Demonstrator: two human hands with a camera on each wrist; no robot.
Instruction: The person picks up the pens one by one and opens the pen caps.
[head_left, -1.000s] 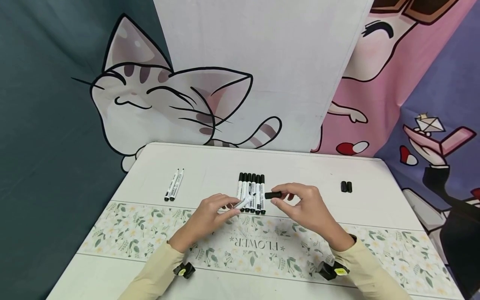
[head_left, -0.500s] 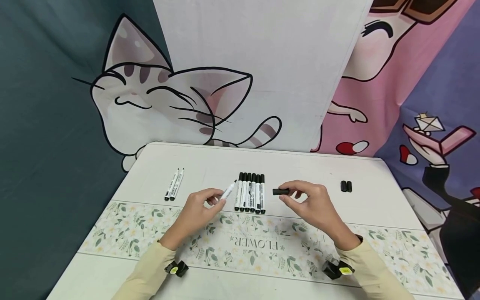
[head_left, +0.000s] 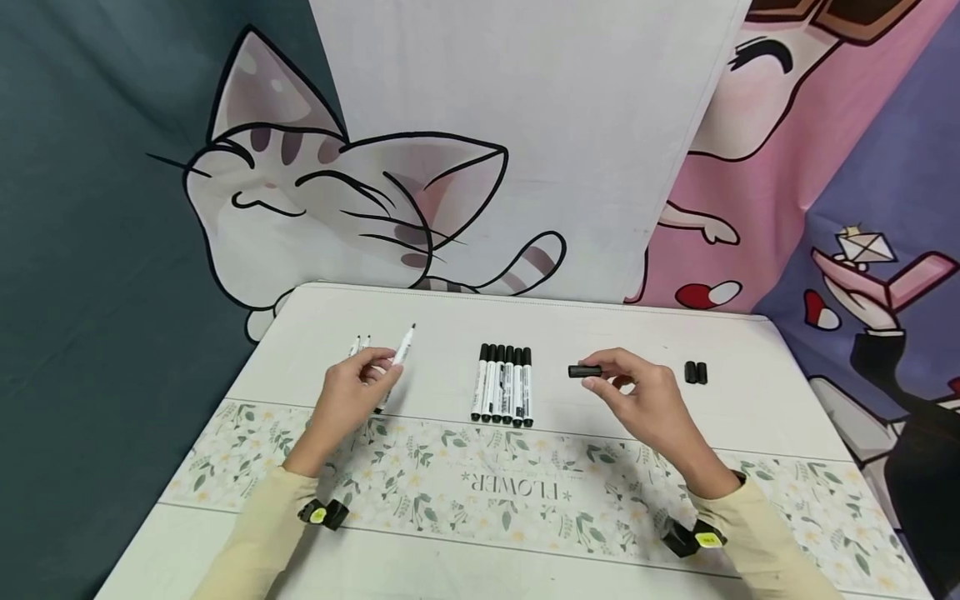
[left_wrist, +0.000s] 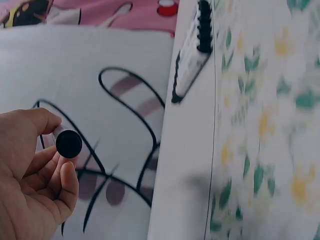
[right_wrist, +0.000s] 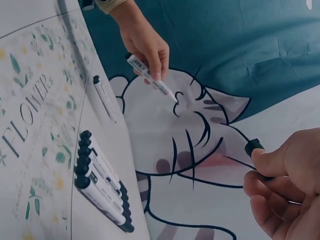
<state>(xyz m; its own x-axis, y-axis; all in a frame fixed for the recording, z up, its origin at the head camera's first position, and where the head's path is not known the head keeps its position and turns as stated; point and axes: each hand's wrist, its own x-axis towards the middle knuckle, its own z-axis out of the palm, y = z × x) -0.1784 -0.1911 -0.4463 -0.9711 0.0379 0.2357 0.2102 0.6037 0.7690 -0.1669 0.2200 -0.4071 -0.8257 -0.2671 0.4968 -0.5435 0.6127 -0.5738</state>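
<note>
My left hand (head_left: 352, 396) pinches an uncapped white marker (head_left: 403, 345), its dark tip pointing up and away; the left wrist view shows the black end (left_wrist: 69, 144) of its barrel. Behind that hand, two uncapped markers (head_left: 356, 344) lie on the table, mostly covered by it. Between thumb and fingers, my right hand (head_left: 637, 392) holds a black marker cap (head_left: 584, 371) above the table. Midway between the hands lies a row of several capped markers (head_left: 502, 385), side by side with black caps at the far end.
Two black caps (head_left: 695, 372) stand together on the right of the white table (head_left: 442, 333). A floral strip (head_left: 510, 483) runs across it nearer me. Cartoon-printed cloth (head_left: 480, 200) hangs behind the far edge.
The left hand has carried the uncapped marker leftward, from over the row to near the two uncapped markers. My right hand has moved slightly right, still holding the cap.
</note>
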